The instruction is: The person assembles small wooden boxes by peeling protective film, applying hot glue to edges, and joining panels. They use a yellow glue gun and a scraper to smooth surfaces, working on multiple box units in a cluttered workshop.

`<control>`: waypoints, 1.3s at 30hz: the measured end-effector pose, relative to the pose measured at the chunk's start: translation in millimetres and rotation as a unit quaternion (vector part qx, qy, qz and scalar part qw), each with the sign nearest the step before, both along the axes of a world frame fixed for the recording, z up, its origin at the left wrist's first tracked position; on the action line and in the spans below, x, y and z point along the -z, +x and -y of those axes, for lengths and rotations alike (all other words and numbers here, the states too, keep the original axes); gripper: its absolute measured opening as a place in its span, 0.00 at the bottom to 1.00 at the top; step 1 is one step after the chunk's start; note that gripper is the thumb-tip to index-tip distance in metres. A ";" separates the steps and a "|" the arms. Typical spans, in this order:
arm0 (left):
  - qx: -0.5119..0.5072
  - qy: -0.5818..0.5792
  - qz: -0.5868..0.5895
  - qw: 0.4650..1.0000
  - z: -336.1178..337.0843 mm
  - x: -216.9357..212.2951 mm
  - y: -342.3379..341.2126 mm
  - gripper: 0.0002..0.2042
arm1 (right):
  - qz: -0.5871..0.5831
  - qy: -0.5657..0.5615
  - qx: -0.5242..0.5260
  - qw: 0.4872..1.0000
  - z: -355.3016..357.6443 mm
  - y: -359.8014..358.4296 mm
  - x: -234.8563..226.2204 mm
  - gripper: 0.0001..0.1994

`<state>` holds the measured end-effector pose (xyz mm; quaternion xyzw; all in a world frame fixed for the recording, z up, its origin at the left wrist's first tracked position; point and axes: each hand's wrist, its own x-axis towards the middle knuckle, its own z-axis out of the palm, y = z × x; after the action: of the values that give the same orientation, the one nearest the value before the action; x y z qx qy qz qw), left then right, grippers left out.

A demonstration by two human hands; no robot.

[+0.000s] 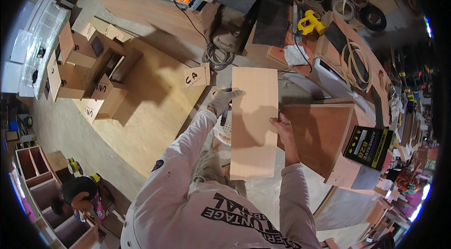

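A pale rectangular wooden board (253,155) is held upright lengthwise in front of me, with shadows falling across its face. My left hand (222,102), in a grey work glove, grips the board's left edge with the thumb on its face. Beneath that hand, a slim black object (224,116) shows; whether the hand also holds it I cannot tell. My bare right hand (283,128) is closed on the right edge, a little lower, its fingers partly behind the board. Behind the board's left side, part of a white perforated object (224,132) shows.
On the left, wooden box pieces (89,66) stand on a large plywood sheet (155,127). To the right, a black adhesive tin (369,148) rests on a wooden cabinet (314,136). A yellow power tool (311,23) lies on the far bench. Another person (82,192) is at lower left.
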<state>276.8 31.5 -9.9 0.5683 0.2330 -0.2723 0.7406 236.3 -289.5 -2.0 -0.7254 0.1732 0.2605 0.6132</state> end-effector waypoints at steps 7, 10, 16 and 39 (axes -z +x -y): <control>-0.057 -0.011 -0.017 0.998 9.4 17.0 -9.8 0.17 | -0.013 0.062 0.026 0.998 -18.6 41.2 9.9 0.14; -0.083 -0.055 -0.010 0.995 14.2 8.5 -13.6 0.14 | -0.019 0.010 0.028 0.999 -25.7 51.0 4.3 0.16; -0.069 0.001 0.084 0.994 24.7 -75.9 -27.9 0.16 | 0.082 0.036 0.046 0.995 -5.6 42.5 -52.5 0.15; 0.110 0.311 0.202 0.922 55.7 -86.3 -163.6 0.16 | 0.074 0.055 -0.029 0.995 71.7 -83.4 5.5 0.23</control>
<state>113.2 -24.2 76.4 0.8351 0.0872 -0.1450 0.5234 152.9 -361.2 -7.5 -0.7127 0.0911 0.2329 0.6554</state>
